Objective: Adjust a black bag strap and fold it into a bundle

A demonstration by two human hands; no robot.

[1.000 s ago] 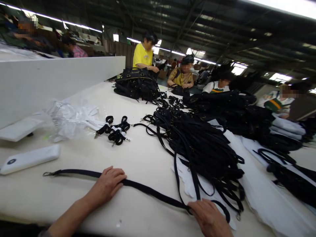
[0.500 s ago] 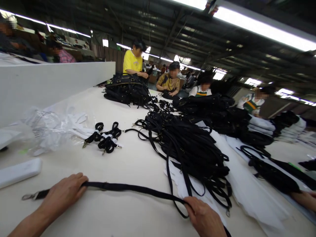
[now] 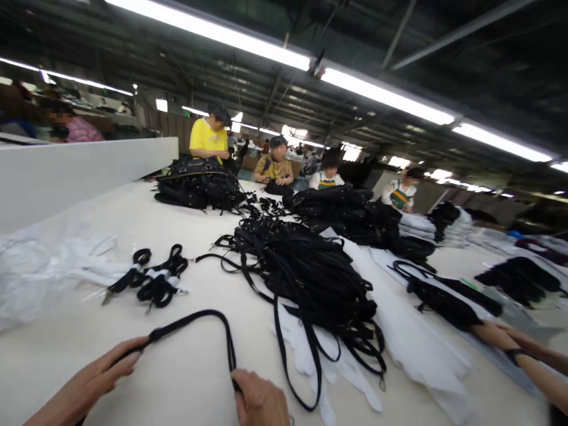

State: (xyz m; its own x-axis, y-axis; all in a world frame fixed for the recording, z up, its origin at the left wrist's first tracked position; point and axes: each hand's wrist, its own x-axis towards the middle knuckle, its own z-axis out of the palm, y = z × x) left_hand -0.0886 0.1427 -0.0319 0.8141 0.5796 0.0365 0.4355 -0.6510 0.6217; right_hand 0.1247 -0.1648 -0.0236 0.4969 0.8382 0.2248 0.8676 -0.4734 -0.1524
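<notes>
A black strap (image 3: 195, 316) arches above the pale table (image 3: 186, 378) between my two hands. My left hand (image 3: 104, 370), at the lower left, is closed on one part of it, the strap running between thumb and fingers. My right hand (image 3: 260, 397), near the bottom middle, grips the other part, fingers wrapped round it. Beyond my hands lie bundled black straps (image 3: 163, 277) with white bands and metal clips. A large heap of loose black straps (image 3: 302, 266) spreads over the middle of the table, partly on white sheets.
Black bags (image 3: 199, 183) are piled at the back left, with more black goods (image 3: 337, 207) behind the heap. Clear plastic (image 3: 39, 278) lies at the left. A long white sheet (image 3: 399, 331) runs down the right. Another person's hands (image 3: 497, 337) touch a black item there. Several people work beyond.
My hands have come closer together, and the strap, nearly straight before, now bends upward in an arch. The view has shifted right and tilted up.
</notes>
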